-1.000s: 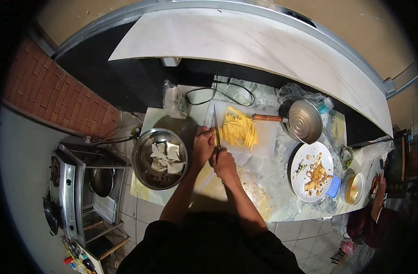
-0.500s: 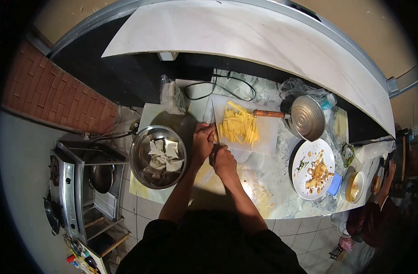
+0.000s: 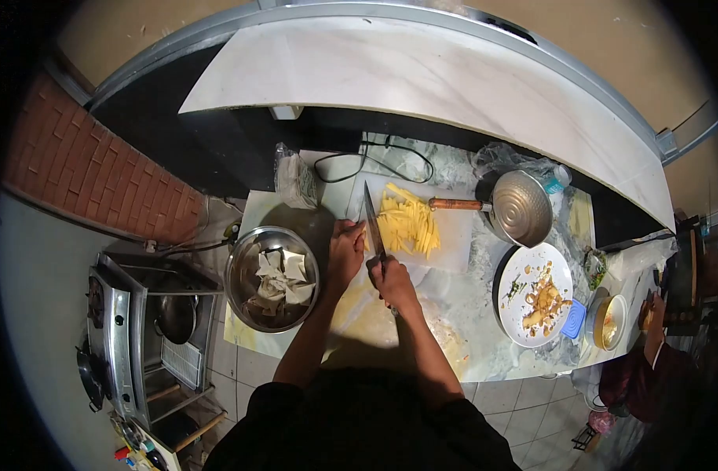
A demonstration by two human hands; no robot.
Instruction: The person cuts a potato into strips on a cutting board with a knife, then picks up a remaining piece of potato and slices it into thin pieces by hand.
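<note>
My right hand (image 3: 392, 284) is closed round the handle of a long knife (image 3: 373, 218), whose blade points away from me at the left edge of a white cutting board (image 3: 455, 243). To the right of the blade lies a pile of yellow strips (image 3: 410, 222). My left hand (image 3: 346, 253) is closed beside the knife, pinching a yellow piece that its fingers mostly hide. Left of it, a steel bowl (image 3: 241, 302) holds white wrapper-like pieces (image 3: 284, 276).
A pan (image 3: 521, 210) reaches over the board with its wooden handle. Further right are a white plate (image 3: 524, 320) with brown scraps, a blue item (image 3: 575, 318) and a tub (image 3: 608, 323). A stove (image 3: 111, 337) stands left. Another person's arm (image 3: 655, 330) shows far right.
My right hand has moved slightly right and down, and the knife blade now shows more fully, turned to the right of my left hand. The whole view has shifted a little.
</note>
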